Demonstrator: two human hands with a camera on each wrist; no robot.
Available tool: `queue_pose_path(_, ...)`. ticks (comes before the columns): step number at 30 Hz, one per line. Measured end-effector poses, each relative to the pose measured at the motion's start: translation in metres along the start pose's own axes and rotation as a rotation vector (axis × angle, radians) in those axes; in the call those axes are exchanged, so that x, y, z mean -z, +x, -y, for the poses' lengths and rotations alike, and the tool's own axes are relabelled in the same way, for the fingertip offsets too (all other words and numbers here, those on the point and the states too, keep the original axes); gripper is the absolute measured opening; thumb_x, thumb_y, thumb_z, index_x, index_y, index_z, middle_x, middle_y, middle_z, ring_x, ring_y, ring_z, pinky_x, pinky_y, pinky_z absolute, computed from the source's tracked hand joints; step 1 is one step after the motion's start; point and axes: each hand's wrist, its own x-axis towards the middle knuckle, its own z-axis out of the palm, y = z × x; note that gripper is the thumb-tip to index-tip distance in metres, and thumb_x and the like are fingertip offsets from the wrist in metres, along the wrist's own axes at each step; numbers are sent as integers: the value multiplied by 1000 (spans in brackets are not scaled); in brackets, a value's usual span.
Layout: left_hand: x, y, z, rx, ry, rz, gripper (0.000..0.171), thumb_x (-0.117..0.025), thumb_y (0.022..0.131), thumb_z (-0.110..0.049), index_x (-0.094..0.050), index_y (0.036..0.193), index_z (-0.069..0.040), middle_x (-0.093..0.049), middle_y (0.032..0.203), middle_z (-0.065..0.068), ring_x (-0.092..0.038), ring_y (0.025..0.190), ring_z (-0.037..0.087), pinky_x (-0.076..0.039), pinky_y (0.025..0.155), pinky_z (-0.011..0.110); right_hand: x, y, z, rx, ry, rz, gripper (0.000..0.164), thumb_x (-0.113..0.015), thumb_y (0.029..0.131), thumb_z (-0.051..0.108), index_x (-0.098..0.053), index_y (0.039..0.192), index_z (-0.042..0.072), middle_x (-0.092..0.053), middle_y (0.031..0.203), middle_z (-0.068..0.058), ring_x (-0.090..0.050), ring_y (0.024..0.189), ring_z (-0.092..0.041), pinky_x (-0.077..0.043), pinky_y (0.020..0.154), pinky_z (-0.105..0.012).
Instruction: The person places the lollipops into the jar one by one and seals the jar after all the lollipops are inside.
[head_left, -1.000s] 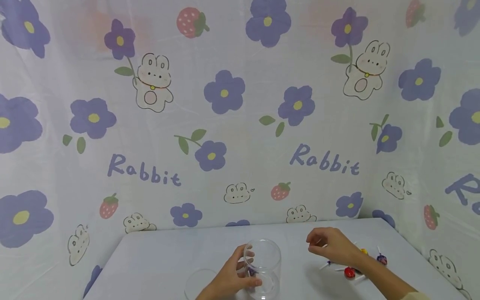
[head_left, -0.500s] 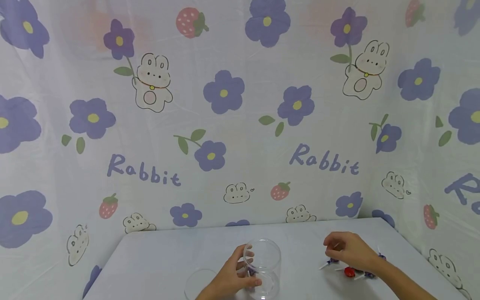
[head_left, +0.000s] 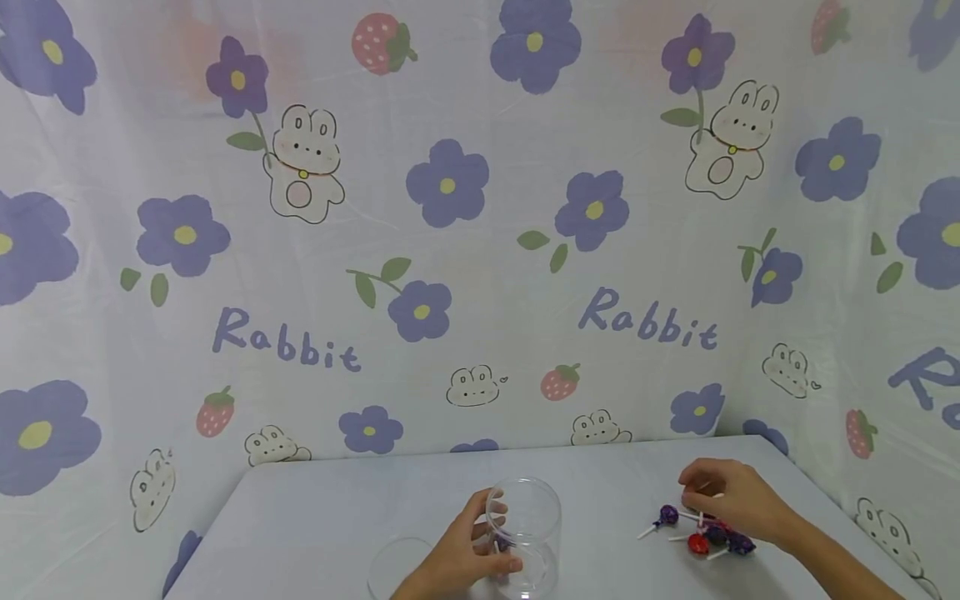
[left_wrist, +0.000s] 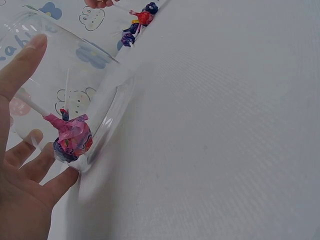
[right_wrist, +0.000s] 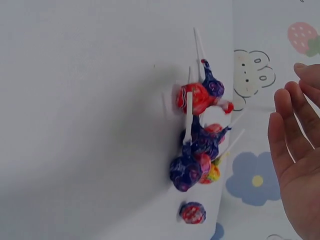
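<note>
my left hand (head_left: 457,550) curls round the clear jar (head_left: 536,537), near the table's front; my left wrist view alone plainly shows the pink-wrapped lollipop (left_wrist: 74,135) inside. my right hand (head_left: 738,498), fingers loosely bent round nothing, hovers by the lollipop pile (right_wrist: 205,145). its wrist view reveals a yellow lollipop (right_wrist: 212,174) i can't see from my head, where only the round lid (head_left: 396,567) shows.

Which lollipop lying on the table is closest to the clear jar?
The purple-wrapped lollipop at the group's left edge in the head view, its stick pointing lower left. The red lollipop and others lie farther from the jar.
</note>
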Motion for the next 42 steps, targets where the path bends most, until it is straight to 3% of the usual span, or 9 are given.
queue_pose_path(12, 0, -1, 2, -13, -60, 9, 84, -87, 86, -18, -36, 153, -15, -45, 145, 21, -51, 135, 42, -49, 105, 50, 7, -8, -12, -81, -49, -44, 22, -78, 93, 19, -72, 107, 5, -68, 96, 0, -65, 86, -20, -57, 68, -26)
queue_pose_path(22, 0, -1, 1, 0, -75, 9, 85, -87, 86, -18, -35, 154, -15, -44, 145, 20, -49, 136, 43, -51, 104, 49, -3, -8, -23, -150, 6, 29, 31, -82, 89, 21, -71, 111, 2, -68, 97, -4, -63, 86, -22, -57, 69, -27)
queue_pose_path(28, 0, 0, 2, -12, -65, 9, 84, -87, 86, -19, -36, 153, -15, -45, 145, 21, -50, 135, 44, -50, 104, 50, -10, -6, -25, -183, -32, 41, 26, -82, 90, 19, -72, 109, 5, -63, 89, -1, -58, 82, -21, -55, 69, -28)
queue_pose_path(35, 0, 0, 2, -13, -60, 8, 83, -87, 87, -19, -37, 153, -15, -46, 144, 21, -50, 135, 44, -50, 105, 51, -8, -7, -32, -132, -16, 80, 16, -76, 94, 13, -72, 106, 3, -66, 90, -1, -58, 81, -20, -55, 71, -27)
queue_pose_path(42, -1, -1, 1, 6, -67, 2, 84, -88, 86, -19, -37, 153, -15, -46, 145, 19, -49, 136, 44, -50, 105, 52, -4, -9, -35, -152, -37, 77, 8, -75, 94, 12, -71, 97, 7, -67, 91, -1, -59, 83, -21, -56, 75, -34)
